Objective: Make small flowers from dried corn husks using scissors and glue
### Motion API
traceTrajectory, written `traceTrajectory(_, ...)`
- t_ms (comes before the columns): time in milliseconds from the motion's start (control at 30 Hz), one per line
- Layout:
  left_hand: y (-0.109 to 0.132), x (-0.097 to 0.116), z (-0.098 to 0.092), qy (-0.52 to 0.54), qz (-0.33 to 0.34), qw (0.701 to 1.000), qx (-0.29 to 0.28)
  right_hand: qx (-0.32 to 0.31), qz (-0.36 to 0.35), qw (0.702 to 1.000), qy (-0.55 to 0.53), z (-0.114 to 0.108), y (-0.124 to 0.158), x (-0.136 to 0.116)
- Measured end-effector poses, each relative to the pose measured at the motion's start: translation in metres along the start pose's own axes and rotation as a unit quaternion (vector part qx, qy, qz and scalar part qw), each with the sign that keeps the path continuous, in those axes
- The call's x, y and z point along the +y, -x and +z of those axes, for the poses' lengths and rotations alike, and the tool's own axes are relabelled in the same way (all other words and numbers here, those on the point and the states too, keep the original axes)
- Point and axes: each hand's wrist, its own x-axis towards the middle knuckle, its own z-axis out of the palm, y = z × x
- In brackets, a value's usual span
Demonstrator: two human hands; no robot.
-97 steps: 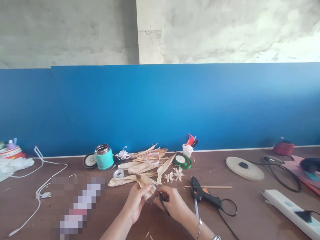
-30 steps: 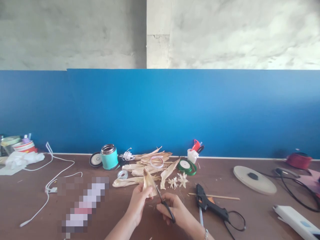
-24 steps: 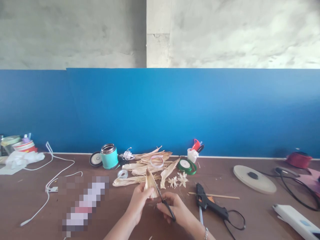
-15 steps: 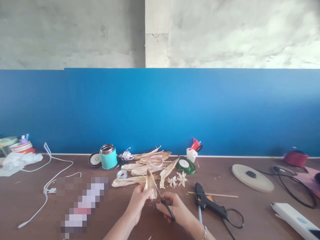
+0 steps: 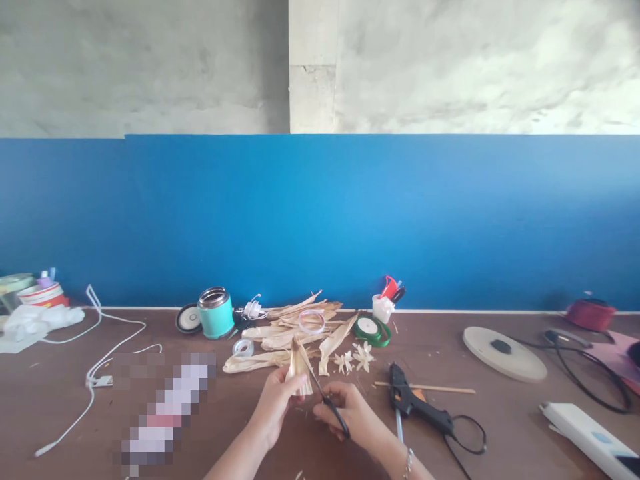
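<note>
Between the thumb and fingers of my left hand (image 5: 278,400) is a pale dried corn husk (image 5: 299,372), its brown pointed tip upward. My right hand (image 5: 345,412) grips black-handled scissors (image 5: 333,412), whose blades lie along the right edge of the husk. Just beyond, a pile of dried husks (image 5: 285,340) is spread out, with a clear tape roll (image 5: 243,347) at its left and a pale ring-shaped roll (image 5: 312,322) on top. Two cream husk flowers (image 5: 363,357) lie to the right of the pile, near a green ribbon spool (image 5: 369,327).
A black glue gun (image 5: 420,403) lies right of my hands, near a thin wooden stick (image 5: 445,389). A teal thermos jar (image 5: 216,315) and a white cup of tools (image 5: 383,309) stand at the back. A round beige lid (image 5: 483,353) lies farther right; white cables (image 5: 95,360) run along the left.
The view has shifted very slightly. Both hands, the husk and the scissors keep nearly the same positions.
</note>
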Motion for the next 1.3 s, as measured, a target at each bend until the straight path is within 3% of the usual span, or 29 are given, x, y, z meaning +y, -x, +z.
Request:
traceTrajectory(433, -0.001, 0.005, 0.000, 0.087, 0.036, 0.993, 0.071, -0.029, 0.038, 0.999, -0.018, 0.003, 0.008, -0.008)
traceTrajectory(667, 0.000, -0.002, 0.002, 0.086, 0.026, 0.995, 0.048, -0.029, 0.019, 0.999, -0.015, 0.004, 0.006, -0.006)
traceTrajectory(1300, 0.002, -0.005, 0.006, 0.113, 0.017, 0.992, 0.062, -0.013, -0.002, 1.000, 0.007, 0.006, 0.001, 0.002)
